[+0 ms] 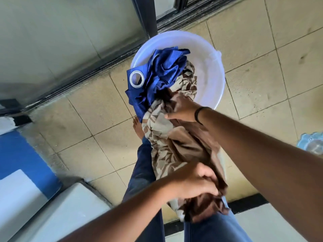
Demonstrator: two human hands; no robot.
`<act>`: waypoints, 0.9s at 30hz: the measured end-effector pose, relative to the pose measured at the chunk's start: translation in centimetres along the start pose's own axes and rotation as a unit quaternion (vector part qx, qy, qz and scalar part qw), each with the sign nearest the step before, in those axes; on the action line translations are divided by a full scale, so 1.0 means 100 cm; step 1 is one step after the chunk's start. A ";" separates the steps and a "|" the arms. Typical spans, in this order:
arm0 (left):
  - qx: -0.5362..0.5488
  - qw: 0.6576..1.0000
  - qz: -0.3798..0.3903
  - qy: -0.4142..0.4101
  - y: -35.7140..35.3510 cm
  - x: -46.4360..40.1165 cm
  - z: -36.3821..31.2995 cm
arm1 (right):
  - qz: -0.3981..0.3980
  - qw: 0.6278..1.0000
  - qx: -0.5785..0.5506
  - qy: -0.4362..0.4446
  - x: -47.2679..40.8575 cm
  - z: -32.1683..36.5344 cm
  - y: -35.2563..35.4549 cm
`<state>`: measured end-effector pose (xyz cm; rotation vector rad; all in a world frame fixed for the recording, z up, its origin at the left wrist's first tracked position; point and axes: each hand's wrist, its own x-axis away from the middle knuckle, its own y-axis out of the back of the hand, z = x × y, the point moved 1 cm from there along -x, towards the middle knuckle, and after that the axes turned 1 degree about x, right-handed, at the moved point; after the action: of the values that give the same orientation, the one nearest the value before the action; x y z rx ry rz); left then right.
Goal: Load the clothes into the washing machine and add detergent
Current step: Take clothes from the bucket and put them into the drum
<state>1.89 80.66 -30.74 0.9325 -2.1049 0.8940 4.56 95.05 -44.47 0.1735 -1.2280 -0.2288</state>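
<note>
Brown patterned cloth (174, 147) is strung out from the white tub (209, 70) on the floor toward the person, its long axis running from the tub's near rim back over their legs. It looks soft and limp, light enough, likely to sag and trail wherever it is not gathered. The right hand (181, 109) has its fingers curled into a bunch of it just at the tub's near rim; the left hand (195, 182) grips the end farthest from the tub. Beside it in the tub lies a blue curtain (157, 79), slippery-looking, best taken in handfuls.
</note>
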 end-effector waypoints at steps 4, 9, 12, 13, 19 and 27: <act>0.079 0.996 0.034 -0.015 0.004 0.011 0.000 | 0.002 0.999 0.027 -0.041 -0.007 -0.005 -0.033; 0.239 0.964 -0.117 0.013 0.057 0.014 0.034 | -0.078 0.995 0.007 -0.065 0.019 -0.014 -0.043; 0.294 0.950 -0.105 0.004 0.079 0.022 0.049 | -0.130 0.979 0.116 -0.103 0.033 -0.031 -0.039; 0.292 0.952 -0.091 0.004 0.082 0.024 0.050 | -0.127 0.978 0.126 -0.112 0.034 -0.036 -0.036; 0.162 0.947 -0.270 0.062 0.103 0.016 0.051 | -0.097 0.992 0.078 -0.011 0.064 0.007 -0.028; 0.254 0.938 -0.178 0.153 0.121 -0.033 0.110 | 0.205 0.921 0.023 0.330 0.192 0.109 -0.060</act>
<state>-9.23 79.34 -43.14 1.2857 -1.4005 1.3161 -0.09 84.09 -24.95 0.0226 -0.5710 0.2179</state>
